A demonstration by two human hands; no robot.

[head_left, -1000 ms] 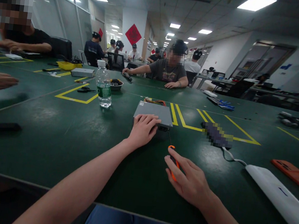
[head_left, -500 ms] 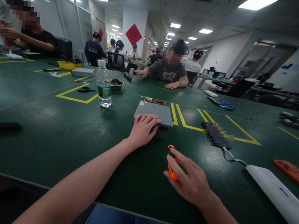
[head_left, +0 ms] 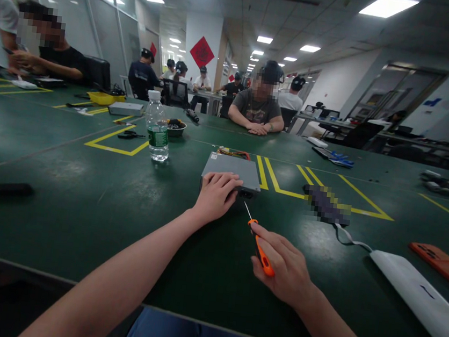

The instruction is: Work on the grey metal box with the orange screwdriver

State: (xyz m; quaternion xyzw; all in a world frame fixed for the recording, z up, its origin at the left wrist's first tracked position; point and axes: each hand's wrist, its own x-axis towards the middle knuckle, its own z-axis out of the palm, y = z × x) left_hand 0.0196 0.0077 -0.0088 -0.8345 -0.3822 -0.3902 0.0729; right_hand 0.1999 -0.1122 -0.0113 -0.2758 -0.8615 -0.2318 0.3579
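Observation:
A grey metal computer power supply (head_left: 233,165) lies on the green table in front of me, its socket side facing me and coloured wires coming from its far side. My left hand (head_left: 218,194) grips its near left part, fingers over the top and thumb at the front face. In my right hand (head_left: 283,259) is an orange and black screwdriver (head_left: 265,257), its thin shaft pointing up and left. The screwdriver's tip is just short of the power supply's front, apart from it.
A water bottle (head_left: 157,134) stands left of the power supply, with a metal bowl (head_left: 175,126) behind it. To the right lie a blurred dark device (head_left: 326,204), a cabled white power bank (head_left: 417,293) and an orange phone (head_left: 440,263). Across the table sits a person (head_left: 258,105).
My right hand has drawn the screwdriver back from the power supply's right front corner, and its tip now points further left. The person opposite has brought both hands together.

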